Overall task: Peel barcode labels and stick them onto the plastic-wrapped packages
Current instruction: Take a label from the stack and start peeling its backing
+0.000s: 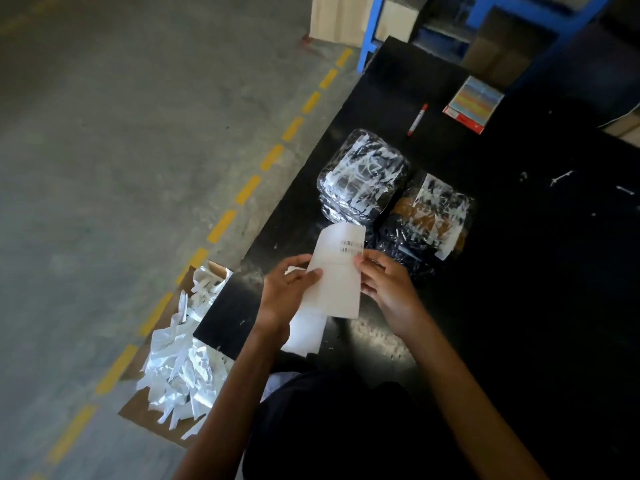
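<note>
You hold the label sheet (337, 271) up over the near edge of the counter (519, 271). Your left hand (287, 292) grips its left edge, thumb on top and fingers curled behind. Your right hand (388, 285) pinches the right edge just below the barcode labels (351, 247), which sit near the sheet's far right corner. Whether a label corner is already lifted is too small to tell.

This looks like the peeling step. Do it this way:

- Steady the sheet with the left hand and bend the backing slightly away from you, so the label edge stands proud.
- Catch only that edge with a right fingertip and thumb, and touch as little of the adhesive as you can.
- Draw the label off slowly and low along the sheet so it does not curl or stick to itself.

The two plastic-wrapped packages lie just beyond the sheet. The left package (363, 174) is farther away, and the right package (433, 209) is beside it and nearer. Both already carry white strips, and the wrap looks crinkled and glossy.

- Choose a flatter patch of film.
- Lay one end of the label down first, then smooth along it to press out wrinkles.

The spent backing probably belongs in the cardboard box (173, 368) of white scraps on the floor to your left.
</note>
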`<state>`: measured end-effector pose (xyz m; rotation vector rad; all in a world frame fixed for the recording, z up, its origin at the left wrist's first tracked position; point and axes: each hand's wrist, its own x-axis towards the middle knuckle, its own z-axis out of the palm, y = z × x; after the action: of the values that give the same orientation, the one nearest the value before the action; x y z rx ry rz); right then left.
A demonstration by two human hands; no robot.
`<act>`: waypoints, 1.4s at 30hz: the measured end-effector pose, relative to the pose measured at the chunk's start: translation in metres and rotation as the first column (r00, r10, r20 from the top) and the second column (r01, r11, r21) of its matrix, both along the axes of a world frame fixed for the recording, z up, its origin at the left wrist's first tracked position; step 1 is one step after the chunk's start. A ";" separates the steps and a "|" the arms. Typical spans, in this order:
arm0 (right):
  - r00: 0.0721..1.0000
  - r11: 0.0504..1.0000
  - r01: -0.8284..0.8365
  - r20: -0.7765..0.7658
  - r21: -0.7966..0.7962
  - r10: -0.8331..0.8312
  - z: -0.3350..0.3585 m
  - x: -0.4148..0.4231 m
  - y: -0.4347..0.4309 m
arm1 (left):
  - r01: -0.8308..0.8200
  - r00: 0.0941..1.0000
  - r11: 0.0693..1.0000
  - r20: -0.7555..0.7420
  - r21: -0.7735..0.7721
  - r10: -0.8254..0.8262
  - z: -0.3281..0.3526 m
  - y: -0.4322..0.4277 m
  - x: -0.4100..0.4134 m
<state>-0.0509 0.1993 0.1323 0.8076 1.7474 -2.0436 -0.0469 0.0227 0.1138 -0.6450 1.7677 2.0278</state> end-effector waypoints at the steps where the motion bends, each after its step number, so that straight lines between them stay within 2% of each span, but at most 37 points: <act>1: 0.999 0.999 0.045 -0.026 0.014 -0.044 0.010 -0.002 0.009 | 0.007 0.999 0.999 -0.037 0.037 -0.005 0.013 0.007 -0.007; 4: 0.984 0.989 0.149 -0.103 0.023 -0.146 0.046 -0.003 0.032 | 0.035 0.990 0.996 -0.139 0.086 -0.023 0.051 0.033 -0.029; 8: 0.956 0.977 0.211 -0.208 -0.013 -0.210 0.087 0.009 0.053 | 0.038 0.960 0.998 -0.278 0.059 -0.020 0.094 0.068 -0.053; 16: 0.903 0.969 0.246 -0.369 0.018 -0.222 0.133 0.042 0.093 | 0.056 0.899 0.995 -0.437 0.084 -0.014 0.136 0.130 -0.070; 27: 0.878 0.966 0.260 -0.416 0.001 -0.236 0.137 0.051 0.113 | 0.085 0.880 0.990 -0.475 0.111 -0.023 0.152 0.162 -0.066; 42: 0.856 0.973 0.215 -0.464 -0.080 -0.227 0.134 0.053 0.120 | 0.106 0.929 0.985 -0.367 0.135 -0.050 0.136 0.165 -0.060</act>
<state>0.0022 0.3195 0.2658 0.5500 1.9371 -2.5842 -0.1074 0.1872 0.2500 -0.1538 1.7690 2.3116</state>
